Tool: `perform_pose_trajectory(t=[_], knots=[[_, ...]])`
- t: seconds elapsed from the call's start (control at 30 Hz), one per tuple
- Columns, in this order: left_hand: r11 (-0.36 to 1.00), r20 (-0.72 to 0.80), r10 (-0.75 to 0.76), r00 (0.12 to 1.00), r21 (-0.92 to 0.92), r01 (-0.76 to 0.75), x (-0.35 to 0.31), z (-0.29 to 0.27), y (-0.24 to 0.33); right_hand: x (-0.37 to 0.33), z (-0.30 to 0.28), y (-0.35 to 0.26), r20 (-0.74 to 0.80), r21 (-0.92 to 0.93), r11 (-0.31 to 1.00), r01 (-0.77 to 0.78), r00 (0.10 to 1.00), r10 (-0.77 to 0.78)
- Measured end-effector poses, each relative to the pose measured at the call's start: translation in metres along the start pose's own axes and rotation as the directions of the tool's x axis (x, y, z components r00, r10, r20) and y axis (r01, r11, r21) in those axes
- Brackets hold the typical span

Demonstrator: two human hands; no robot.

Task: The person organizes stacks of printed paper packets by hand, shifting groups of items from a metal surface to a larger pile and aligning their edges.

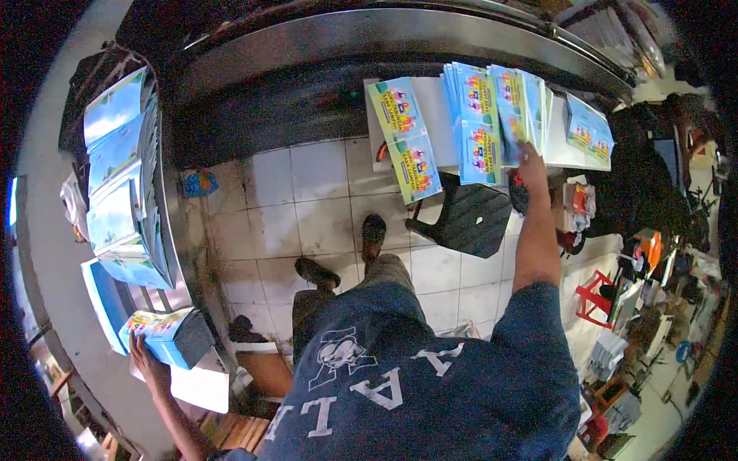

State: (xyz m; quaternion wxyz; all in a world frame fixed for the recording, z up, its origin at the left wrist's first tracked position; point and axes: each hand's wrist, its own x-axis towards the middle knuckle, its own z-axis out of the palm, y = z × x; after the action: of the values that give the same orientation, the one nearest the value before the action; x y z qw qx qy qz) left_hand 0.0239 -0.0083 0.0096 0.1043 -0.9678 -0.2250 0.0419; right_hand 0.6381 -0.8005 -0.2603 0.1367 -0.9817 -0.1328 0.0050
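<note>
To the left, my left hand (147,363) lies with fingers stretched out against a thick stack of folded booklets (165,332). Their covers are yellow and blue with cartoon figures. Over on the right, my right arm reaches out to a white board. There my right hand (529,163) closes on the near edge of a printed cover sheet (513,107), which looks slightly blurred; the fingertips are partly hidden. Beside that sheet is a fanned pile of matching cover sheets (478,127). Another cover sheet (406,142) lies farther left on the board.
Fanned light-blue printed sheets (119,188) lie along the left surface. More covers (590,132) sit at the right end of the white board (561,157). Below the board stands a black stool (465,219) on the tiled floor. A red stool (596,298) and clutter fill the right side.
</note>
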Motion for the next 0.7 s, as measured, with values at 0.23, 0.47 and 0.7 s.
perform_pose_trajectory(t=[0.23, 0.47, 0.7], knots=[[0.999, 0.009, -0.029, 1.000, -0.014, 0.030, -0.008, -0.003, 0.005, -0.015, 0.008, -0.099, -0.111, 0.033, 0.999, 0.010, 0.994, -0.007], [0.998, 0.019, -0.052, 0.998, -0.022, 0.053, 0.010, 0.000, 0.015, -0.024, 0.028, -0.130, 0.132, 0.062, 0.985, -0.164, 0.979, 0.155], [0.994, 0.022, -0.107, 0.994, 0.001, 0.107, -0.022, -0.007, -0.011, -0.052, 0.038, -0.158, 0.130, -0.211, 0.970, 0.116, 0.987, -0.090]])
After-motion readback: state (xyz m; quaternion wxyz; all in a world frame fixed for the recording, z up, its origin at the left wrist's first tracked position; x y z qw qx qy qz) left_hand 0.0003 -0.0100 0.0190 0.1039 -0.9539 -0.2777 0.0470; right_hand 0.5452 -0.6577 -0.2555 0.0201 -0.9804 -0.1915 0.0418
